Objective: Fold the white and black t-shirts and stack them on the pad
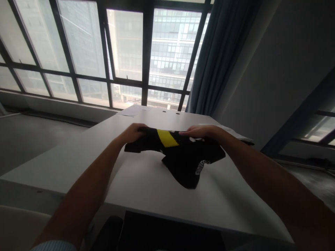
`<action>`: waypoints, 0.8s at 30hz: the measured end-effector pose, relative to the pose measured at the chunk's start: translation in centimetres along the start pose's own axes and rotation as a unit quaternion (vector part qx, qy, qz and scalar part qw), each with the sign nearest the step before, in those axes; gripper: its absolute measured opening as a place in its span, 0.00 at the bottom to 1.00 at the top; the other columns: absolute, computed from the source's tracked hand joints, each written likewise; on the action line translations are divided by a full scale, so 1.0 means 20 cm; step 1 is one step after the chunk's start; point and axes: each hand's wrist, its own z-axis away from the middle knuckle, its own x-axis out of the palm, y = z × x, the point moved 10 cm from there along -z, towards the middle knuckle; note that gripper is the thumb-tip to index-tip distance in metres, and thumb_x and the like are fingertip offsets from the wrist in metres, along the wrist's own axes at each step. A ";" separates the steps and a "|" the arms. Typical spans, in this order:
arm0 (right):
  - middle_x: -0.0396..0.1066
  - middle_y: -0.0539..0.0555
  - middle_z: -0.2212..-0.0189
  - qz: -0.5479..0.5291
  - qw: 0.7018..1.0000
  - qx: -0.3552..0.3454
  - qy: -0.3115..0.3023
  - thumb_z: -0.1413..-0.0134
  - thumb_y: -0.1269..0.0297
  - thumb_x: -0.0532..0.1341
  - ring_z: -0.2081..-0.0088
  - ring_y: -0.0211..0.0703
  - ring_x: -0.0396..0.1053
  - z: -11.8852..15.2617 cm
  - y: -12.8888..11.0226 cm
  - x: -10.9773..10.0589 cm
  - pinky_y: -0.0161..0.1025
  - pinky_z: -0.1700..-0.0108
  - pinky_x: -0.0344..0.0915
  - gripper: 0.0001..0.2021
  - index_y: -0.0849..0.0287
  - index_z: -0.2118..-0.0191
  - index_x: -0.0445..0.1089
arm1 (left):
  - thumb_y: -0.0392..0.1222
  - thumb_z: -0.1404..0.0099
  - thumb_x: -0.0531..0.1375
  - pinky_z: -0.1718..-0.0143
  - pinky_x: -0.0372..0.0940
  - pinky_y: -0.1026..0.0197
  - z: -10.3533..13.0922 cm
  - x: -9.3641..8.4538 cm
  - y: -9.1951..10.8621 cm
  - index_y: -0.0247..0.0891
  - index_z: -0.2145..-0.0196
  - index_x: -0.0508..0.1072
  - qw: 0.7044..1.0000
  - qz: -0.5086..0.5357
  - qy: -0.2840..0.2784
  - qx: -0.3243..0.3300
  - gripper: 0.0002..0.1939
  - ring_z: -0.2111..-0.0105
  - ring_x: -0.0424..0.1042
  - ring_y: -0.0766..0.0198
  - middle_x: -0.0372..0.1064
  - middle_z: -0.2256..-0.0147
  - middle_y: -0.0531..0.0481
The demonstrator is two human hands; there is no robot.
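A black cloth item (183,160) with a yellow band and white lettering is stretched between my two hands above the white table. Its exact kind is not clear from its folded shape. My left hand (134,133) is closed on its left end, the fingers partly hidden by the cloth. Further right, my right hand (201,131) grips the upper edge beside the yellow band, thumb on top. A loose flap hangs below the right half, with white letters near its side.
The white table (146,188) reaches toward the large windows (125,45). Paper sheets (131,111) lie at its far left corner, and a stack of papers (235,134) sits beyond my right forearm. A blue curtain (222,52) hangs behind. Part of a chair (21,226) shows at lower left.
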 end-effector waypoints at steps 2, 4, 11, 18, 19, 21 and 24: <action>0.75 0.58 0.72 0.155 0.985 -0.009 0.070 0.49 0.39 0.68 0.65 0.52 0.74 -0.09 -0.12 -0.04 0.45 0.61 0.69 0.24 0.59 0.65 0.76 | 0.35 0.40 0.57 0.51 0.70 0.47 0.04 -0.27 0.02 0.36 0.60 0.80 0.980 -0.097 0.174 0.026 0.14 0.58 0.76 0.52 0.78 0.61 0.45; 0.77 0.62 0.62 0.189 0.947 -0.084 0.245 0.37 0.41 0.58 0.57 0.56 0.73 -0.12 -0.38 -0.11 0.46 0.56 0.67 0.25 0.61 0.55 0.73 | 0.32 0.41 0.55 0.48 0.67 0.44 0.16 -0.49 0.10 0.35 0.58 0.79 0.916 -0.203 0.340 0.061 0.17 0.54 0.74 0.50 0.77 0.59 0.42; 0.67 0.64 0.38 0.217 0.945 -0.209 0.124 0.32 0.52 0.57 0.41 0.58 0.67 -0.21 -0.60 0.32 0.52 0.41 0.62 0.27 0.62 0.35 0.61 | 0.35 0.42 0.53 0.48 0.62 0.36 0.57 -0.90 0.13 0.39 0.57 0.75 0.731 -0.364 0.577 0.031 0.17 0.54 0.73 0.43 0.75 0.60 0.39; 0.70 0.61 0.39 0.315 0.948 0.046 -0.030 0.36 0.53 0.60 0.40 0.58 0.69 0.05 0.59 0.23 0.53 0.38 0.61 0.21 0.57 0.42 0.72 | 0.35 0.36 0.55 0.44 0.62 0.40 0.22 -0.51 -0.02 0.36 0.55 0.76 0.874 -0.353 0.332 -0.031 0.14 0.51 0.73 0.47 0.76 0.55 0.41; 0.70 0.62 0.39 0.316 0.942 0.109 -0.032 0.36 0.54 0.61 0.40 0.58 0.69 0.13 0.80 0.14 0.52 0.39 0.62 0.21 0.57 0.43 0.73 | 0.38 0.32 0.56 0.43 0.62 0.40 0.13 -0.35 -0.08 0.36 0.54 0.77 0.909 -0.338 0.239 -0.047 0.12 0.50 0.73 0.47 0.76 0.53 0.41; 0.72 0.65 0.41 0.299 0.926 0.231 0.011 0.39 0.56 0.63 0.41 0.60 0.70 0.32 1.18 -0.08 0.51 0.42 0.64 0.19 0.59 0.45 0.76 | 0.43 0.28 0.58 0.44 0.65 0.42 0.05 -0.04 -0.19 0.38 0.49 0.75 0.948 -0.300 0.081 -0.071 0.13 0.48 0.72 0.49 0.73 0.48 0.42; 0.74 0.76 0.47 0.292 0.898 0.315 0.099 0.43 0.51 0.65 0.47 0.70 0.73 0.63 1.57 -0.36 0.60 0.46 0.66 0.22 0.63 0.50 0.79 | 0.48 0.28 0.61 0.50 0.72 0.46 0.04 0.18 -0.32 0.37 0.43 0.71 0.958 -0.273 0.002 -0.085 0.19 0.50 0.73 0.53 0.69 0.45 0.42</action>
